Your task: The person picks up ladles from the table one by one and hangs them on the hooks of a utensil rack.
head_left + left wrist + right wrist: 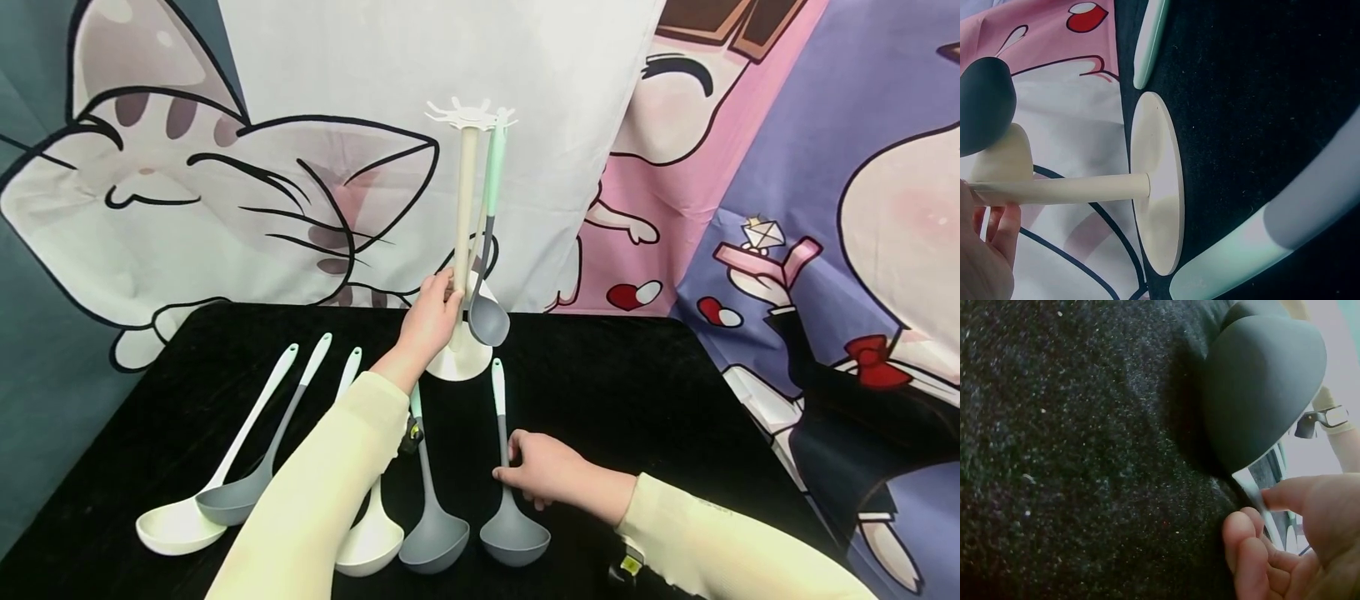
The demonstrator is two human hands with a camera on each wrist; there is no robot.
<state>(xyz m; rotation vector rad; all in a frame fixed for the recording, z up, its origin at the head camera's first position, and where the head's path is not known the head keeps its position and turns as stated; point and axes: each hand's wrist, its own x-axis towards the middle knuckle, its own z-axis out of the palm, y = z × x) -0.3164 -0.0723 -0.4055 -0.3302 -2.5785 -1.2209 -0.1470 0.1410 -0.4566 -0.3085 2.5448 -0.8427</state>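
A cream utensil stand (467,192) with a round base rises at the back middle of the table. My left hand (430,317) grips its pole, low down, just above the base. From the stand's hooked top hangs a grey ladle (489,321) with a mint handle; a cream utensil (1007,159) hangs partly hidden behind it. At the front right lies another grey ladle (514,533), bowl toward me. My right hand (546,468) pinches its shaft just above the bowl, thumb on one side and curled fingers on the other, as the right wrist view also shows.
Left of the right hand lie a grey ladle (435,537) and a white ladle (371,543), the latter partly under my left sleeve. Farther left, a grey ladle (236,497) overlaps a white one (176,528). Black cloth covers the table (637,383); a printed curtain hangs behind.
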